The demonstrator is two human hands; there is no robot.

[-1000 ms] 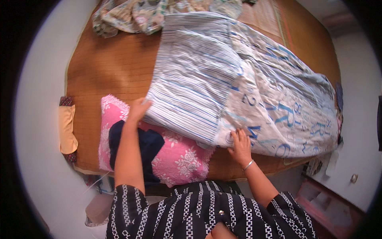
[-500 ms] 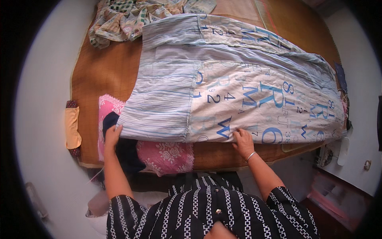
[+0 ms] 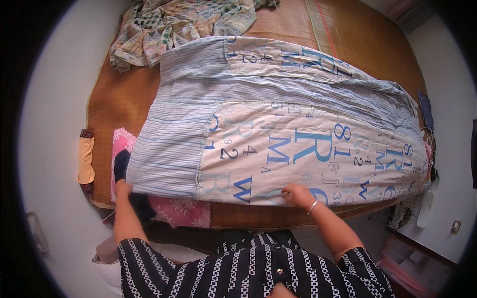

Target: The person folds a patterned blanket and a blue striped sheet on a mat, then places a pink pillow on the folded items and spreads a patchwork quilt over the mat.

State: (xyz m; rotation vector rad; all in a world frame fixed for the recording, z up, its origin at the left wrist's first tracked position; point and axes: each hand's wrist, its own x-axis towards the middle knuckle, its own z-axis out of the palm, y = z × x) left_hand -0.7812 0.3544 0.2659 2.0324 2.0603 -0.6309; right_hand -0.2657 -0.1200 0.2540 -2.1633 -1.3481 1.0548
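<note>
I see a large quilt cover [image 3: 278, 129] spread flat across a bed topped with a brown woven mat [image 3: 124, 99]; the cover's left part is pale blue with fine stripes, the rest is cream printed with blue letters and numerals; it runs from near the bed's left side almost to its right edge, and its near hem lies along the front edge of the bed.

My left hand [image 3: 122, 187] sits at the cover's near left corner, touching the striped cloth; the fingers are tucked at or under the hem, so I cannot tell whether they pinch it or merely press on it; my right hand [image 3: 298, 194] rests on the near hem further right, fingers curled down onto the printed cloth and apparently pinching its edge; a thin bangle [image 3: 312, 207] circles that wrist.

Just under the left corner of the cover lies a pink floral pillow [image 3: 174, 208], partly covered by it; a dark blue cloth [image 3: 130, 185] lies on the pillow beside my left wrist; at the bed's left edge a small orange cushion [image 3: 85, 160] hangs over the side, well apart from the cover.

At the far end of the bed a crumpled patchwork blanket [image 3: 174, 25] in green, cream and check sits near the cover's far left corner; I cannot tell whether they touch; my striped black-and-white sleeves [image 3: 248, 273] fill the lower frame.
</note>
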